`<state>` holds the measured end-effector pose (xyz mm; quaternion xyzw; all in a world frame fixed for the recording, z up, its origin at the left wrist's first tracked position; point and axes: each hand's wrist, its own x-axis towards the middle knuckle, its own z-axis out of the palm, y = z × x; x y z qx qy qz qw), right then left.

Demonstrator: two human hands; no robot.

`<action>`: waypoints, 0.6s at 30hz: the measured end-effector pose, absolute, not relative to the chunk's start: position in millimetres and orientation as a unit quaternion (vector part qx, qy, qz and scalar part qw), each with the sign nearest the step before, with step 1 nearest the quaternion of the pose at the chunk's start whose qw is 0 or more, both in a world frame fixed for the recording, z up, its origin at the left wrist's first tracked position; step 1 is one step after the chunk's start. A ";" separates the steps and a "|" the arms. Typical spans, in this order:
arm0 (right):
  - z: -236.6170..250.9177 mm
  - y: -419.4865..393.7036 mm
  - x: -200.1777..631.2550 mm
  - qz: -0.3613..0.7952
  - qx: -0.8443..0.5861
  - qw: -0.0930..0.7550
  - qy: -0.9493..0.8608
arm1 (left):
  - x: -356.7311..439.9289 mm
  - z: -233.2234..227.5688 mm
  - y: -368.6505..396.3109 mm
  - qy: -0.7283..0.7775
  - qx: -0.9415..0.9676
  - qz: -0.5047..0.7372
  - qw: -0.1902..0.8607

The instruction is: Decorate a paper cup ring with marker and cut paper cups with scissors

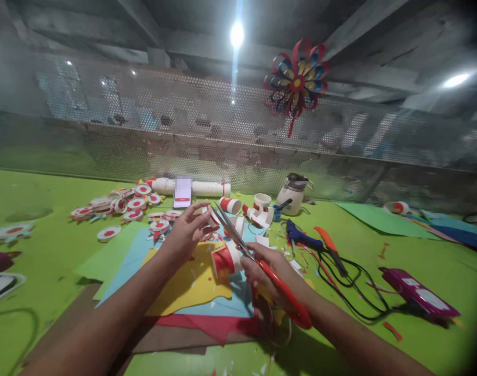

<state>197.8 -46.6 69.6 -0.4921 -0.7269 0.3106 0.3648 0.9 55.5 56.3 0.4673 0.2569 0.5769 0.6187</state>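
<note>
- Head view: right hand [267,271] is closed on red scissors [262,266], blades open at a paper cup [225,259] lying on coloured paper on the bench [438,261].
- Left hand [187,230] is open, holding nothing, fingers spread beside the cup.
- Best to hold the cup firmly and cut slowly.
- The cup's far side is hidden, and the small bits behind are blurry.

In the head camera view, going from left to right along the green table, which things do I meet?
Flattened cup discs → left hand → red and white paper cup → right hand holding red-handled scissors → blue glue gun → purple device.
</note>
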 end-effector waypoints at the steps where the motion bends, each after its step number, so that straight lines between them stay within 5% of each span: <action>1: 70.5 -46.4 194.5 0.314 -0.493 0.364 -0.726 | 0.5 55.6 56.0 0.254 0.461 0.580 0.621; 18: 58.7 -49.8 194.9 0.181 -0.501 0.387 -0.753 | 5.5 59.4 43.6 0.267 0.523 0.610 0.531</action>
